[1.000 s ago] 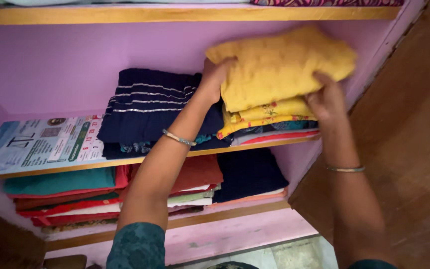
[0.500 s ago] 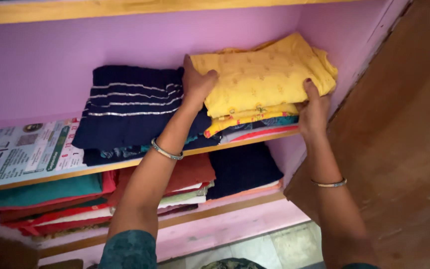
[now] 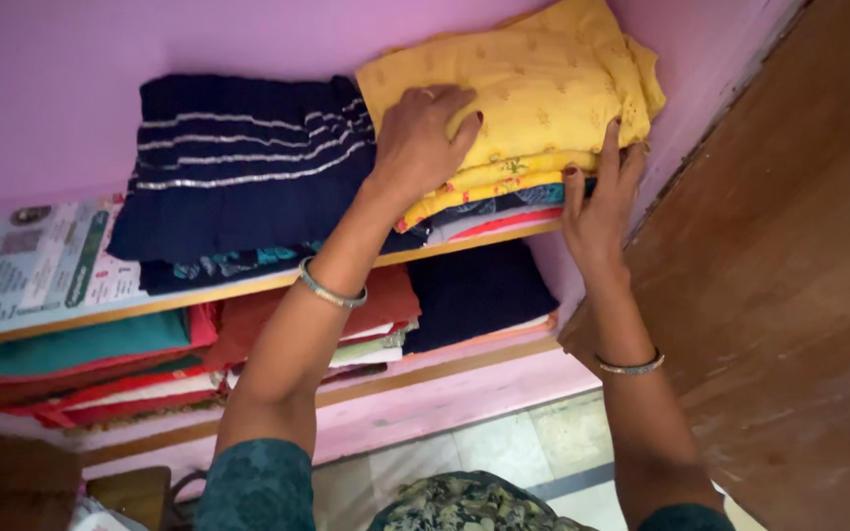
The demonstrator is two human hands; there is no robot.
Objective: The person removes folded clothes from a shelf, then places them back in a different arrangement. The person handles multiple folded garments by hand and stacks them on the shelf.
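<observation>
Folded yellow garment point(image 3: 533, 88) tops the right stack on the upper shelf point(image 3: 248, 285), navy stack point(image 3: 238, 167) at its 9 o'clock. Left hand point(image 3: 425, 138) flat on it, right hand point(image 3: 597, 202) open against stack edge, gripping nothing. Soft, light, floppy: support underneath both sides.

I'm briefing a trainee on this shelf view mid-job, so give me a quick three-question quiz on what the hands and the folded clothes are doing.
1. True or false: the left hand lies flat on top of the yellow folded garment.
2. Which part of the stack does the right hand touch? A) its top B) its front right edge C) nothing
3. What lies directly left of the yellow stack on the same shelf?

Key:
1. True, palm down.
2. B, fingers raised against the edge.
3. A dark navy folded garment with pale stripes; further left, a printed paper sheet lines the shelf.
</observation>
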